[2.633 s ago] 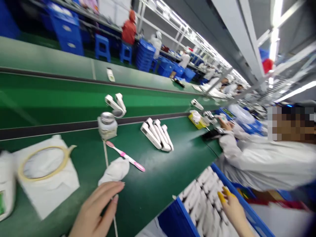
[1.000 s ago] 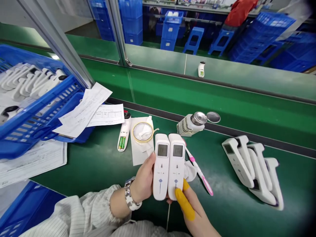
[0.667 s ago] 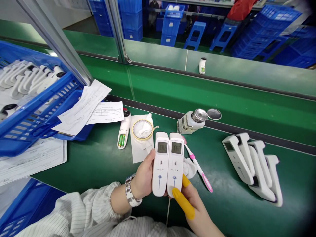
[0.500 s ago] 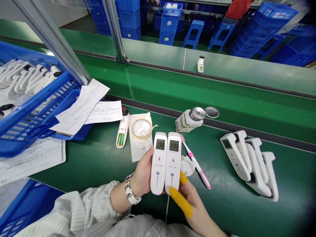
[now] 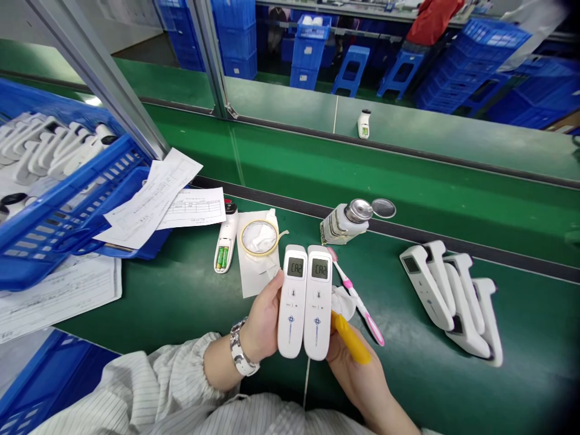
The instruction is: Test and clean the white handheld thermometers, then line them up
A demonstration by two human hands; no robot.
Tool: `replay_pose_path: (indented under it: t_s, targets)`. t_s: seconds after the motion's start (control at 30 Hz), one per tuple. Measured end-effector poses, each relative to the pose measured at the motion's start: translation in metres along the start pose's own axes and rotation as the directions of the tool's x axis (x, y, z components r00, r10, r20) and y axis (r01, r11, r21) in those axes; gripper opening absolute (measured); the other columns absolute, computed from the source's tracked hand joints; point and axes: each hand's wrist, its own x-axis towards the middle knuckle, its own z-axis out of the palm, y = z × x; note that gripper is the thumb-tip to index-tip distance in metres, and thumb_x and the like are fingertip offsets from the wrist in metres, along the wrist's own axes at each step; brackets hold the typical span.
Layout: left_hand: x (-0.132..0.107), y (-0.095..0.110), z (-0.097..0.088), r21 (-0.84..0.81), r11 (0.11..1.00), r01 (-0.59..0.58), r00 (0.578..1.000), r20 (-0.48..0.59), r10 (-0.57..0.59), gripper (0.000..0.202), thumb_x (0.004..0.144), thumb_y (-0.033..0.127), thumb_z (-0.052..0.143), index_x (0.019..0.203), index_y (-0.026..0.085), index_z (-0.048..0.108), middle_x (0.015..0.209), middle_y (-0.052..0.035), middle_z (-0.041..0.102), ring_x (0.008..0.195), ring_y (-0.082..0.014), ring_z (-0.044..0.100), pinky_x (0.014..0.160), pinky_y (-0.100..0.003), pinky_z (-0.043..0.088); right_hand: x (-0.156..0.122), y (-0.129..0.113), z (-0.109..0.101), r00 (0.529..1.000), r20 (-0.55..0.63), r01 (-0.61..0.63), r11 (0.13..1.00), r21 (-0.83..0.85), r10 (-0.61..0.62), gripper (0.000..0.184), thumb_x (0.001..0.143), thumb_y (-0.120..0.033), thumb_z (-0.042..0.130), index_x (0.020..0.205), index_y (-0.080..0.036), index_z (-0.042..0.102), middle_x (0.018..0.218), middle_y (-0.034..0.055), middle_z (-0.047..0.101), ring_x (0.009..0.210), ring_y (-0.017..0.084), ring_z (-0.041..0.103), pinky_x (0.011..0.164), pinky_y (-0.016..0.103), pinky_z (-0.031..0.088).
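The tabletop (image 5: 181,302) carried the work. At left, the crate (image 5: 63,194) held many stored units (image 5: 40,145). At right, 5 grouped units (image 5: 426,290) lay on the tabletop. Whether either lot was finished or waiting could not be determined. 2 units were in hand above the tabletop, just beside each other: the left hand (image 5: 265,320) gripped the left unit (image 5: 291,320), the right hand (image 5: 356,365) the right unit (image 5: 318,320). Handling of this pair was judged incomplete, as both were off the surface. 1 open unit (image 5: 225,238) lay with 2 batteries (image 5: 222,257) exposed. Both displays (image 5: 296,267) were active and appeared to read CA2.

Hidden or unclear: the crate was cut off by the view's edge. The papers (image 5: 154,199) bore print too small to read. The undersides of the held pair, and the grip beneath them, were concealed. The cloth (image 5: 343,302) was partly covered by the right unit.
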Motion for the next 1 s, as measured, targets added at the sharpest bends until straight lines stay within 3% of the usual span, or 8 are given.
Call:
replay_pose_path:
  t_s: [0.13, 0.37, 0.53, 0.7, 1.0]
  targets:
    - [0.001, -0.001, -0.002, 0.012, 1.0, 0.002, 1.0, 0.021, -0.003, 0.041, 0.089, 0.042, 0.04, 0.105, 0.011, 0.062, 0.085, -0.0113, 0.071, 0.094, -0.0281, 0.064, 0.09, -0.042, 0.043, -0.001, 0.0, -0.001, 1.0, -0.002, -0.007, 1.0, -0.001, 0.007, 0.018, 0.08, -0.043, 0.06, 0.076, -0.028, 0.069, 0.064, -0.0012, 0.067, 0.057, 0.015, 0.058, 0.054, 0.028, 0.048]
    - [0.004, -0.002, -0.007, 0.043, 0.999, -0.024, 0.998, 0.061, 0.021, 0.036, 0.086, 0.042, 0.048, 0.102, 0.013, 0.063, 0.092, -0.0098, 0.07, 0.093, -0.0269, 0.064, 0.091, -0.042, 0.043, -0.005, 0.005, -0.01, 0.999, -0.036, 0.021, 0.99, -0.137, -0.026, 0.023, 0.081, -0.047, 0.056, 0.095, -0.032, 0.067, 0.102, 0.0019, 0.071, 0.095, 0.027, 0.064, 0.082, 0.045, 0.05]
    - [0.003, -0.003, -0.004, 0.091, 0.988, -0.124, 0.987, 0.114, 0.113, 0.028, 0.086, 0.034, 0.05, 0.105, 0.017, 0.061, 0.101, -0.0063, 0.067, 0.096, -0.024, 0.062, 0.09, -0.04, 0.044, -0.003, 0.005, -0.015, 0.995, -0.072, 0.051, 0.982, -0.183, -0.065, 0.032, 0.076, -0.049, 0.062, 0.104, -0.033, 0.066, 0.115, 0.0022, 0.066, 0.106, 0.028, 0.059, 0.091, 0.047, 0.047]
    - [0.002, -0.004, -0.003, 0.15, 0.968, -0.2, 0.974, 0.14, 0.18, 0.029, 0.081, 0.02, 0.056, 0.111, 0.021, 0.058, 0.103, -0.003, 0.065, 0.102, -0.0208, 0.058, 0.091, -0.033, 0.043, -0.001, -0.001, -0.011, 0.989, 0.019, 0.144, 0.94, -0.311, -0.145, 0.032, 0.083, -0.036, 0.059, 0.116, -0.035, 0.059, 0.123, 0.0003, 0.061, 0.118, 0.025, 0.052, 0.104, 0.044, 0.036]
    - [-0.002, -0.004, -0.002, 0.256, 0.936, -0.242, 0.961, 0.194, 0.196, 0.049, 0.076, 0.017, 0.064, 0.12, 0.027, 0.044, 0.101, -0.0029, 0.064, 0.098, -0.0201, 0.059, 0.086, -0.033, 0.045, -0.002, -0.009, 0.0, 0.961, 0.12, 0.277, 0.841, -0.465, -0.25, 0.033, 0.086, -0.027, 0.055, 0.119, -0.031, 0.05, 0.121, 0.005, 0.059, 0.111, 0.023, 0.056, 0.093, 0.039, 0.047]
